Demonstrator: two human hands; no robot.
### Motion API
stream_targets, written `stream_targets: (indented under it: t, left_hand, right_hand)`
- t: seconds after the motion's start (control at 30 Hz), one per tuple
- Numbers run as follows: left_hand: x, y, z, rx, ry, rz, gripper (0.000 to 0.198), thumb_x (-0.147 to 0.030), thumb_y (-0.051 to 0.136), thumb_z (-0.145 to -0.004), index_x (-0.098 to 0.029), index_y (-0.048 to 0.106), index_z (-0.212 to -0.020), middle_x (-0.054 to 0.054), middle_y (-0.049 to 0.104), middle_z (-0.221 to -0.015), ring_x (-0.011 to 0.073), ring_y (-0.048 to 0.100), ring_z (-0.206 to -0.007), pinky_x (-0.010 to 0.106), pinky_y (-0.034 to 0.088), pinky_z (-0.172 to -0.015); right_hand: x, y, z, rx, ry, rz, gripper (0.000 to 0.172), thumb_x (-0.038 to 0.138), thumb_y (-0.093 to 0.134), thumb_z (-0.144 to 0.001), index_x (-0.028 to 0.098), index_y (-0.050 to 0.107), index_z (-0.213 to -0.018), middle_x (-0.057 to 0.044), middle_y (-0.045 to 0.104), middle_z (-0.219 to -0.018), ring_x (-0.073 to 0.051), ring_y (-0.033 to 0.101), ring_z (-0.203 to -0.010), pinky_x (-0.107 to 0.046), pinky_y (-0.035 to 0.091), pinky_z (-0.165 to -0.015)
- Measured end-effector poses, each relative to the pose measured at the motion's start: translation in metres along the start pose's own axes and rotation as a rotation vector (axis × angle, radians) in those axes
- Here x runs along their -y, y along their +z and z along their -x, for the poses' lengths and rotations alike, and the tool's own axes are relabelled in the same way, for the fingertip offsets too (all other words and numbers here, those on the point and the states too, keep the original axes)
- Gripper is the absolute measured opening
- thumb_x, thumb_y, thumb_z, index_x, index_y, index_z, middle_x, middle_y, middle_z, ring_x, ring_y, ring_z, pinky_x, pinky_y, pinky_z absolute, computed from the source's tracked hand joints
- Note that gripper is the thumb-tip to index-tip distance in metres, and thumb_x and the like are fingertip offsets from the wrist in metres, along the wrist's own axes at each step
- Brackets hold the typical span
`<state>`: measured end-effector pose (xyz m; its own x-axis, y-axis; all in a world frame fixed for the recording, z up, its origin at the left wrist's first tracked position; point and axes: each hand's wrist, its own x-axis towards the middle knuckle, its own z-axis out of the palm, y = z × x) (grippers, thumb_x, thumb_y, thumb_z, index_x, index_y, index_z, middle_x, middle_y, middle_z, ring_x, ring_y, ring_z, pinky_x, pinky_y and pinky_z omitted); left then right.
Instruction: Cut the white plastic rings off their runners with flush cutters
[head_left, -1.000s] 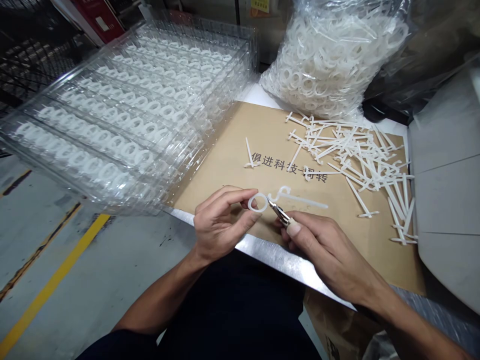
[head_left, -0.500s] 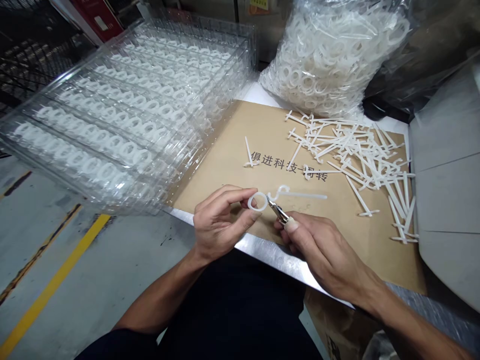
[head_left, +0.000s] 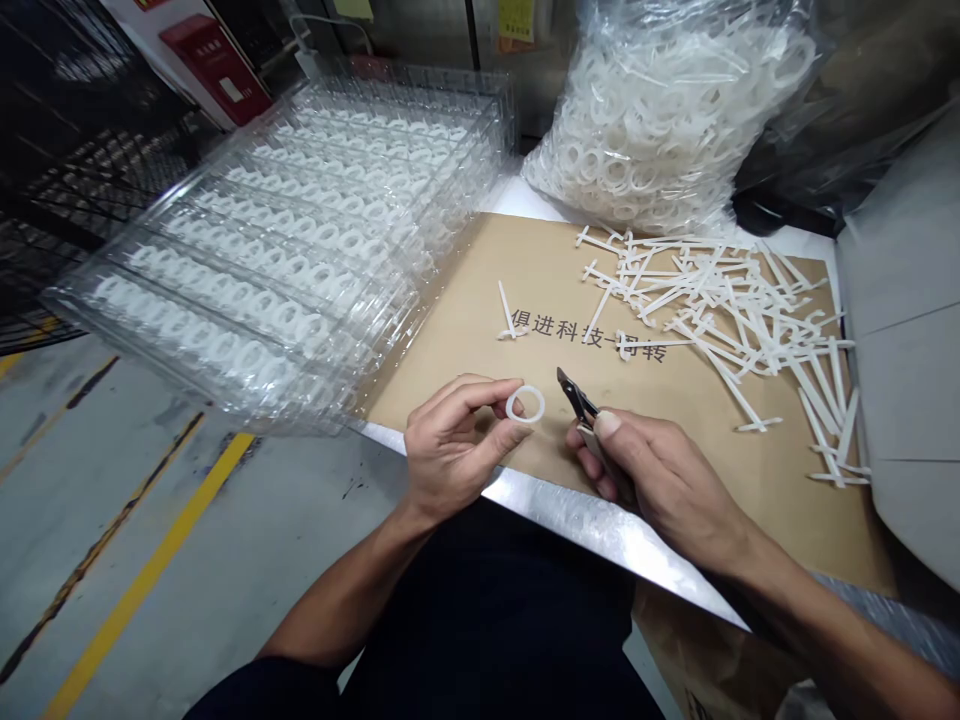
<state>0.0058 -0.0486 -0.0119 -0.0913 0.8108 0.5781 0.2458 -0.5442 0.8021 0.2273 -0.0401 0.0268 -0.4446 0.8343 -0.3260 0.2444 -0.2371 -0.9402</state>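
Observation:
Between the thumb and fingertips of my left hand (head_left: 457,440) is a small translucent white plastic ring (head_left: 541,404), held upright above the front of the cardboard sheet (head_left: 450,340). My right hand (head_left: 660,470) is closed around a pair of nippers (head_left: 577,398). Their dark metal jaws point up and left, a short gap to the right of the ring and not touching it. Beyond the hands, many thin white plastic stems with hooked or crosswise ends (head_left: 720,290) lie in a loose heap. One separate stem (head_left: 506,308) rests left of the heap.
Clear plastic trays (head_left: 225,385) with rows of white rings stand at the left. A clear bag (head_left: 637,130) full of rings sits at the back. A grey panel (head_left: 907,370) borders the right side. The table's metal edge (head_left: 570,520) runs in front of me.
The nippers have moved right, away from the ring. The hooked stem that was by their tips no longer shows there. My left hand still holds the ring; the whole view has shifted slightly.

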Motion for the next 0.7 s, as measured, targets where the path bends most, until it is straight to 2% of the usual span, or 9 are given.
stream_targets:
  t: [0.4, 0.7]
  left_hand:
    - [0.0043, -0.0017, 0.0011, -0.002, -0.043, -0.002, 0.032, -0.023, 0.087, -0.084, -0.022, 0.08, -0.115, 0.006, 0.078, -0.095, 0.0152, 0.073, -0.081, 0.025, 0.06, -0.071]
    - [0.0037, -0.0019, 0.0016, 0.008, -0.047, 0.014, 0.032, -0.016, 0.086, -0.084, -0.021, 0.079, -0.115, 0.005, 0.078, -0.096, 0.0141, 0.072, -0.082, 0.024, 0.059, -0.072]
  right_hand:
    - [-0.002, 0.0003, 0.0005, -0.003, 0.008, -0.055, 0.051, 0.058, 0.046, -0.109, 0.016, 0.072, -0.096, -0.003, 0.062, -0.076, -0.017, 0.056, -0.065, -0.029, 0.047, -0.063]
    - [-0.0008, 0.0012, 0.0002, 0.011, 0.016, -0.086, 0.047, 0.053, 0.047, -0.11, 0.016, 0.072, -0.096, -0.002, 0.062, -0.078, -0.016, 0.056, -0.067, -0.029, 0.047, -0.065]
